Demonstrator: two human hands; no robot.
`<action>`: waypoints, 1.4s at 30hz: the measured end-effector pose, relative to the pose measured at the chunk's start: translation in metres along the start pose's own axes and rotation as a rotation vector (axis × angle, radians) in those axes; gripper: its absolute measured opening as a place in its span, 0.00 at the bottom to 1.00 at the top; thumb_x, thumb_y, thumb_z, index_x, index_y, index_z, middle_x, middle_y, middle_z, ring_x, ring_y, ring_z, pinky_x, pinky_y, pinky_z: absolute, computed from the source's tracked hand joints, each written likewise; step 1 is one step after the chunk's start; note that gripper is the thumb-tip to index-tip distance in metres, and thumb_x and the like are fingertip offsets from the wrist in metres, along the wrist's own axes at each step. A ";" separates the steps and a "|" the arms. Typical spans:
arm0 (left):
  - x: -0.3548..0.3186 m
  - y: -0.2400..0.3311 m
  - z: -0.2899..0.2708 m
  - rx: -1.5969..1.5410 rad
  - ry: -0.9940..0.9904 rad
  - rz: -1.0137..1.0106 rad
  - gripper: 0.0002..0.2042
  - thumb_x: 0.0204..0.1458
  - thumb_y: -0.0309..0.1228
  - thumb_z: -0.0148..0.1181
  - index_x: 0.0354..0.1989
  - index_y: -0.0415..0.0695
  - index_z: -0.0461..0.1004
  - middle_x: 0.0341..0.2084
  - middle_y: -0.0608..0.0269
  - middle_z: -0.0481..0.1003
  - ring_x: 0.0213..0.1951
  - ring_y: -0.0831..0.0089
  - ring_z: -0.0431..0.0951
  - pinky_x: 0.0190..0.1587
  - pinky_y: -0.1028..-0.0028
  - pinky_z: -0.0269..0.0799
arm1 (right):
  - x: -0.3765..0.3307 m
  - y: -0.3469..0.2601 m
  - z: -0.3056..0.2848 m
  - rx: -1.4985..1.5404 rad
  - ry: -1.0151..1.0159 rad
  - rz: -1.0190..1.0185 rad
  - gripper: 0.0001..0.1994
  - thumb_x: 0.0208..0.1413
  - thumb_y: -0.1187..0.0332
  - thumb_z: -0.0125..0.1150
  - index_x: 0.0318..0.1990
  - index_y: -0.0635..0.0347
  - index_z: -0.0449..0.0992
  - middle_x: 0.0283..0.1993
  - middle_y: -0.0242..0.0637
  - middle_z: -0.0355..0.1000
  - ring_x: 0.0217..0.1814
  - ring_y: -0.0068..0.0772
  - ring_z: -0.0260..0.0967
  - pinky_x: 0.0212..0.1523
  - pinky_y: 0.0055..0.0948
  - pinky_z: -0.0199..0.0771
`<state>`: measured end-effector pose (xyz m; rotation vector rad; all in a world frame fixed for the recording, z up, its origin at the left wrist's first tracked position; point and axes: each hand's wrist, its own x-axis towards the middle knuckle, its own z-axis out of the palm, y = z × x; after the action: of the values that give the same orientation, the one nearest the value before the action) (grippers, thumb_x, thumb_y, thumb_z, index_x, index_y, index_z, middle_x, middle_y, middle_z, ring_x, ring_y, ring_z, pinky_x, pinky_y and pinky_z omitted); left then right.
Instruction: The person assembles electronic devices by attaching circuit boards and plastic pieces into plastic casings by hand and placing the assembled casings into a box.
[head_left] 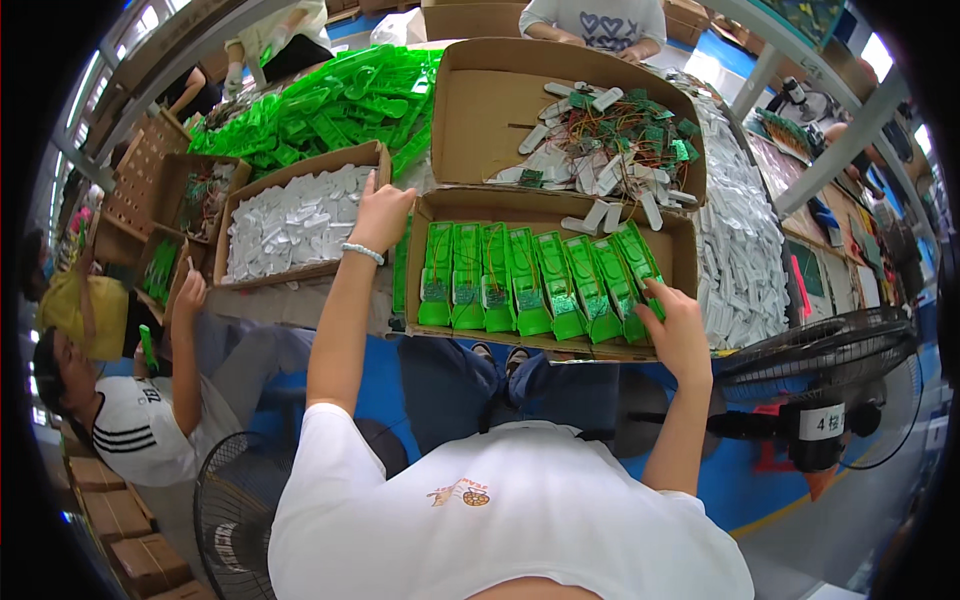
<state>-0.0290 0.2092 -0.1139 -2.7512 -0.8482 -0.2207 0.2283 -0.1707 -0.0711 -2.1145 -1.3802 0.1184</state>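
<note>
Green plastic strips (535,280) sit in a row in the near cardboard tray (682,250); look light, bendy, grab by edges. Right hand (678,325) pinches the rightmost strip, left hand (380,215) lies spread on the tray's far-left corner

Bright green trays (530,280) in a row, filling a brown box (680,262). Left, another brown box (245,195) full of white pieces (295,220). Far left, a translucent green pile (340,100). Far box: white strips (600,170) tangled with red and yellow wires (610,125) and small green boards (655,135). Left hand (382,212) wears a pale beaded bracelet (362,252). White shirt (500,510) with a small orange print. Blue floor (390,385), black fans (820,370). The neighbour's shirt (140,430) is white with black stripes.
</note>
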 end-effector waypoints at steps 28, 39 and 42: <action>-0.207 0.078 -0.062 -2.150 0.719 -0.739 0.30 0.49 0.12 0.50 0.62 0.48 0.57 0.53 0.46 0.67 0.32 0.62 0.77 0.33 0.67 0.79 | 0.203 -0.088 0.063 0.329 0.214 -0.481 0.07 0.48 0.76 0.62 0.37 0.64 0.78 0.34 0.42 0.76 0.33 0.36 0.75 0.38 0.30 0.74; -0.177 0.135 -0.095 -2.042 0.644 -0.192 0.18 0.46 0.14 0.54 0.47 0.38 0.74 0.56 0.50 0.65 0.40 0.62 0.75 0.40 0.65 0.75 | 0.144 -0.147 -0.004 0.768 0.261 -0.634 0.06 0.52 0.82 0.59 0.38 0.70 0.77 0.39 0.37 0.74 0.39 0.26 0.75 0.40 0.21 0.75; -0.146 0.125 -0.110 -1.663 0.718 -0.318 0.14 0.48 0.21 0.59 0.45 0.38 0.77 0.52 0.56 0.66 0.44 0.68 0.73 0.50 0.68 0.68 | 0.110 -0.155 -0.013 1.006 0.063 -0.568 0.06 0.54 0.83 0.57 0.39 0.72 0.76 0.39 0.40 0.73 0.40 0.29 0.75 0.40 0.23 0.76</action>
<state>-0.0850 0.0008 -0.0643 -2.9885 -1.0590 -2.8182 0.1588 -0.0395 0.0475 -0.8723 -1.4024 0.4076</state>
